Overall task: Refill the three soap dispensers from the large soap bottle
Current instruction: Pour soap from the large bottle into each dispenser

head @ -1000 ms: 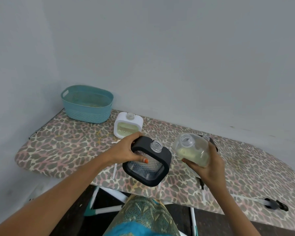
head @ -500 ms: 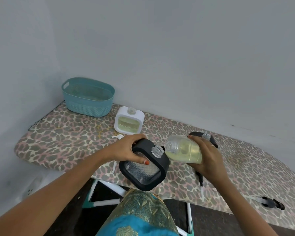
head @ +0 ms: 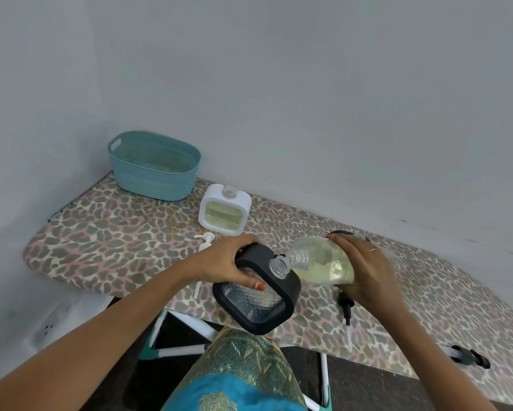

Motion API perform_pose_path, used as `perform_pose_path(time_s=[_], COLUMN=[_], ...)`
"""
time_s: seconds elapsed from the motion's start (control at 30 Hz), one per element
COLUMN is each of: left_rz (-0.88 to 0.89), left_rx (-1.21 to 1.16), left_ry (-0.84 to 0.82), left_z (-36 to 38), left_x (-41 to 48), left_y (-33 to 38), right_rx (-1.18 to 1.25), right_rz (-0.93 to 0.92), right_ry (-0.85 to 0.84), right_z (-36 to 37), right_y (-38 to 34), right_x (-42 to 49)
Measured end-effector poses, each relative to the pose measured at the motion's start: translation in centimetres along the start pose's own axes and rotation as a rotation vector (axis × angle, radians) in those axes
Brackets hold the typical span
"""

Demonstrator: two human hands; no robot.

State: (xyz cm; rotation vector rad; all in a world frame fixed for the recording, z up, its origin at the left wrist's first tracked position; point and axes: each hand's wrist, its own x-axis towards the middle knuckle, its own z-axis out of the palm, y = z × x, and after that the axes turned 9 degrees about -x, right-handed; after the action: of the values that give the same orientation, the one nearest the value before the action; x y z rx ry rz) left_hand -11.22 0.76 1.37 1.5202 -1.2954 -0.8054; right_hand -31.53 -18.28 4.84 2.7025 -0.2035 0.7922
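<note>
The left grip (head: pixel 231 266) clasps the stiff black dispenser (head: pixel 289 287) by its frame, while the right grip (head: pixel 365 268) wraps the probably squeezable, slippery soap bottle (head: pixel 323 262) mid-body.

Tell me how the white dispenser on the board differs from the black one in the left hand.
The white dispenser stands upright on the ironing board; the black dispenser is tilted in the left hand. The white dispenser's window shows yellowish soap; the black dispenser's looks clear. Both are squarish, with open clear necks.
</note>
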Motion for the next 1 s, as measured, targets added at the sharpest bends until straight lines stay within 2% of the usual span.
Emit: perform_pose_path(time_s=[0.57,1.0], left_rz=[-0.013,0.000], left_rx=[-0.016,-0.033], left_ry=[0.002,0.015], left_z=[0.3,0.6], left_x=[-0.1,0.1], left_y=[0.1,0.0], right_rx=[-0.106,-0.170], right_rz=[-0.079,-0.108], right_ry=[0.070,0.028], right_z=[-0.8,-1.0], right_y=[0.3,1.1], right_x=[0.9,0.8])
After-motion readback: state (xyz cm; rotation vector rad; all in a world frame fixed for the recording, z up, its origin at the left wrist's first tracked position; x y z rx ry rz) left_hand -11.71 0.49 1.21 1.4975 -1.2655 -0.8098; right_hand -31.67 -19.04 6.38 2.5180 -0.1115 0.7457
